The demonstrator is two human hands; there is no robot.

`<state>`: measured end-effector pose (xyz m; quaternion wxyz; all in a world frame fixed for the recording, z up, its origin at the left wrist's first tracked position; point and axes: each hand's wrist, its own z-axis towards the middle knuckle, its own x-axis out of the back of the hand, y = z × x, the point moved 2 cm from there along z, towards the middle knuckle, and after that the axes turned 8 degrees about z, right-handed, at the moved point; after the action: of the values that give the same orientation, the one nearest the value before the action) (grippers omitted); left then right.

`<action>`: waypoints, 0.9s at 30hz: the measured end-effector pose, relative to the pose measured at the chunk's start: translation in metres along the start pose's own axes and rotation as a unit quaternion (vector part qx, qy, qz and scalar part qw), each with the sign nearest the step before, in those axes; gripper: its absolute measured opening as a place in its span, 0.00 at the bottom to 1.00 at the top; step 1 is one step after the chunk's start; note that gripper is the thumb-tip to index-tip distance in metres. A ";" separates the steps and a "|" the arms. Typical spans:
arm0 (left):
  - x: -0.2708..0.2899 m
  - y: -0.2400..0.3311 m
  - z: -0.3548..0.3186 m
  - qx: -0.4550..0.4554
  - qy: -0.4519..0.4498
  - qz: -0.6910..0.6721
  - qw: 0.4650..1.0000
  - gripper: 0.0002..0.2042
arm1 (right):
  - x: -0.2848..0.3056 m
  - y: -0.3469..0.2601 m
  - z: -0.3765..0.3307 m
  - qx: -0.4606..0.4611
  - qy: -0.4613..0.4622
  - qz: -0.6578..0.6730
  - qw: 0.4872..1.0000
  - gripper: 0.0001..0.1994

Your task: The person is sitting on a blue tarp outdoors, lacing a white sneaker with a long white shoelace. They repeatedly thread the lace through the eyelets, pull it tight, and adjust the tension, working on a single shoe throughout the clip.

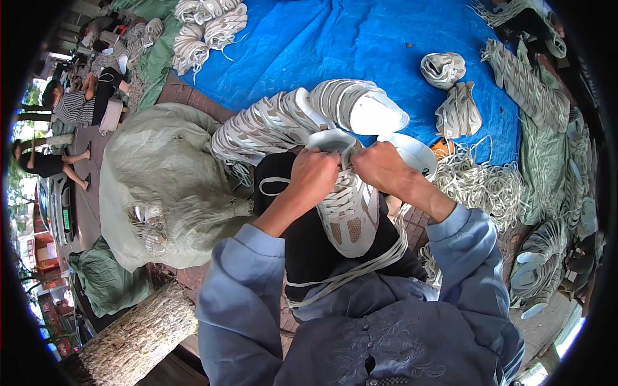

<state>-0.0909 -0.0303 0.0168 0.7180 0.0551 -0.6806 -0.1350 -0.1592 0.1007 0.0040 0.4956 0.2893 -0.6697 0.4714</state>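
A white and beige sneaker upper (351, 222) lies over my lap, toe toward me, with a pale lace criss-crossed along its front. My left hand (315, 174) is closed at the left side of its opening. My right hand (381, 166) is closed at the right side, close to the left hand, at the top of the lacing. The fingertips are partly hidden, so whether they also pinch the lace does not show. Loose pale shoelaces (360, 273) drape across my dark-clad legs. Beyond my hands is a curved row of nested shoe uppers (261, 128).
A blue tarp (290, 48) spreads ahead, with two bundles of uppers (458, 109) on it. Tangled laces (479, 183) lie to the right. A big pale sack (161, 193) stands left, near a log (138, 331). People (80, 103) are in the left background.
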 end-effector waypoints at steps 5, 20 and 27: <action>-0.010 -0.001 0.007 0.098 -0.071 -0.117 0.986 0.05 | 0.009 -0.009 0.000 0.026 0.013 -0.013 0.999 0.05; -0.006 -0.004 0.023 0.052 -0.191 -0.140 0.970 0.05 | -0.006 -0.003 -0.007 0.031 0.085 0.039 0.995 0.05; -0.013 -0.013 0.039 0.101 -0.333 -0.202 0.916 0.06 | -0.010 0.028 -0.004 0.065 0.090 0.201 0.973 0.04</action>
<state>-0.1314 -0.0355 0.0038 0.3983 0.2154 -0.8645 -0.2180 -0.1785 0.1145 -0.0147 0.4290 0.1372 -0.6348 0.6278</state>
